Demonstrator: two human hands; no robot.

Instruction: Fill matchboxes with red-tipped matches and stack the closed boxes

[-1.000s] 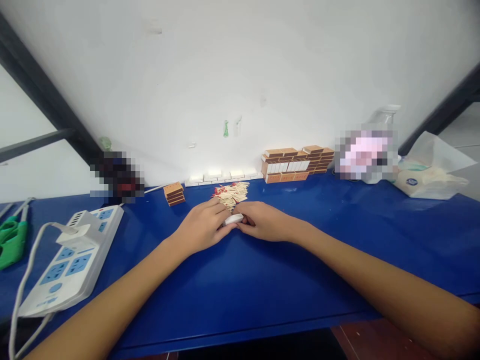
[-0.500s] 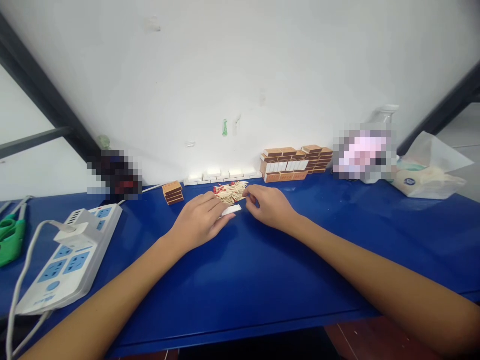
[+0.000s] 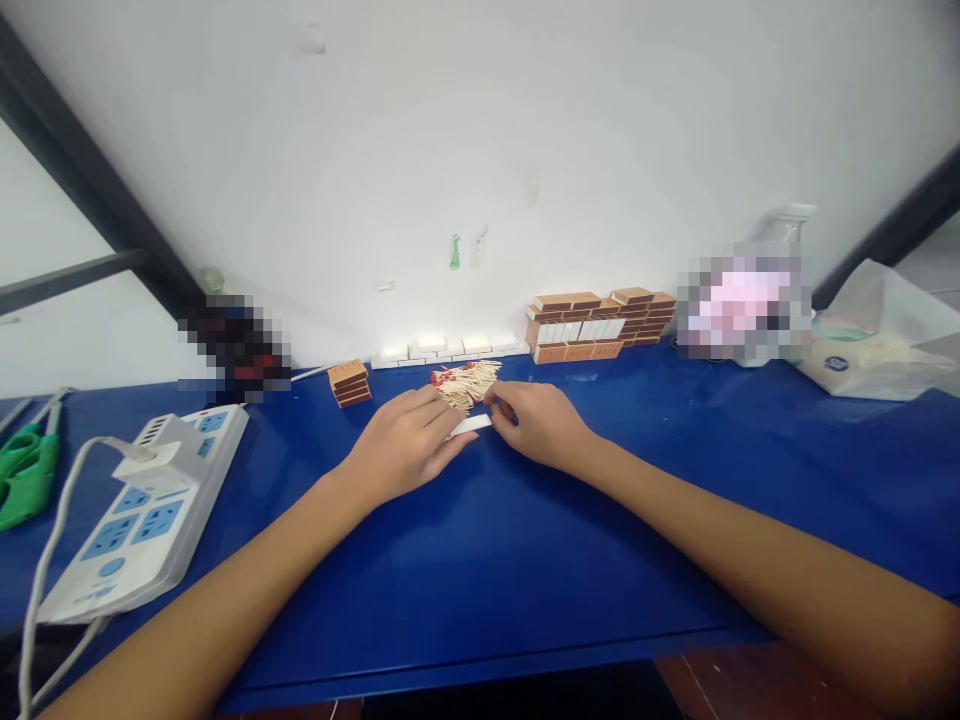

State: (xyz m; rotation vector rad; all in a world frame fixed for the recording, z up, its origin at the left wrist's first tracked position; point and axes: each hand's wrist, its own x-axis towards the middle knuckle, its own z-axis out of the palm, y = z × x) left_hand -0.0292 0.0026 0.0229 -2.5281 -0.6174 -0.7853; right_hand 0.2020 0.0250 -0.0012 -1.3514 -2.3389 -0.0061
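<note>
My left hand [image 3: 411, 440] is closed around a small white matchbox tray [image 3: 472, 425], whose right end sticks out past the fingers. Just beyond it lies a heap of red-tipped matches [image 3: 466, 380] on the blue table [image 3: 480, 570]. My right hand [image 3: 536, 420] is beside the heap's right edge, near the tray's end, with thumb and fingertips pinched together. Whatever is between those fingertips is too small to make out.
White trays [image 3: 427, 350] line the wall behind the matches. Matchboxes [image 3: 574, 330] are stacked to their right, with a small matchbox stack [image 3: 349, 383] at left. A power strip [image 3: 150, 510], green-handled scissors [image 3: 30, 465] and a tissue pack [image 3: 847, 365] lie farther out.
My right hand has come slightly nearer, toward the end of the tray. My left hand keeps its hold on the tray. The whole view has shifted a little.
</note>
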